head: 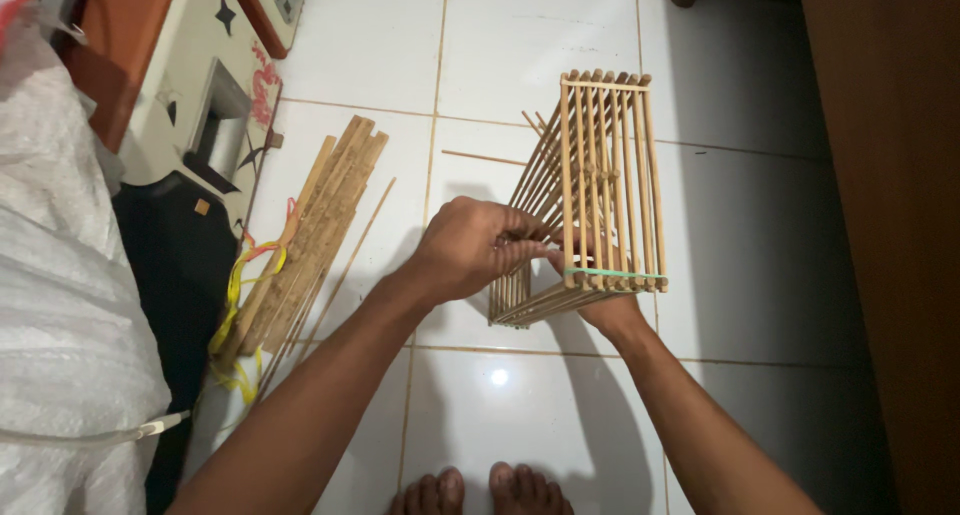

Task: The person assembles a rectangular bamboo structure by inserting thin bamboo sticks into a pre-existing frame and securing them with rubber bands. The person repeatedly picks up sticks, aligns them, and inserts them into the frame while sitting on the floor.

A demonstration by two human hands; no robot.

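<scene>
Dim right side | overhead glare on floor tiles [498, 377] (small hotspot) | soft shadows | sharp focus

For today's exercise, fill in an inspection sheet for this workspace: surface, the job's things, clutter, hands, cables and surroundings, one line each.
Surface: white tiled floor, glossy, with a light reflection near the feet.
Job's things: bamboo slat cage, open-sided, a green rubber band around its near end.
Clutter: bundle of bamboo strips lying flat to the left, yellow cord at its near end; one thin loose stick beside the cage.
Hands: left hand grips slats at the cage's side; right hand is partly hidden behind the cage's near end, grip unclear.
Cables: white cord at lower left.
Surroundings: white woven sack left, brown wooden panel right, bare toes below.
</scene>
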